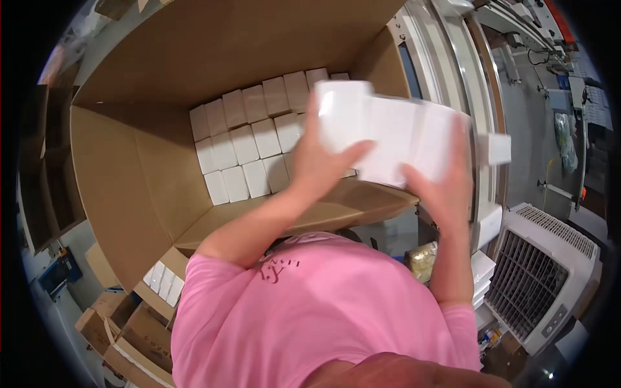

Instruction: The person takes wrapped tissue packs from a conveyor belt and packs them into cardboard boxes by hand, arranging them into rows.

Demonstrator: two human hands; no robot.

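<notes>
Three white boxes are squeezed side by side in a row between my hands, slightly blurred. My left hand presses on their left end with the thumb across the near face. At the other end my right hand grips, its thumb also on the near face. The row is over the right side of a large open cardboard carton. Inside the carton, rows of similar white boxes stand packed together; my left hand and the held boxes hide some of them.
Right of the carton runs a conveyor with metal rails, with another white box beside it. A grey-white air cooler stands at the lower right, near stacked white boxes. Brown cartons sit at the lower left.
</notes>
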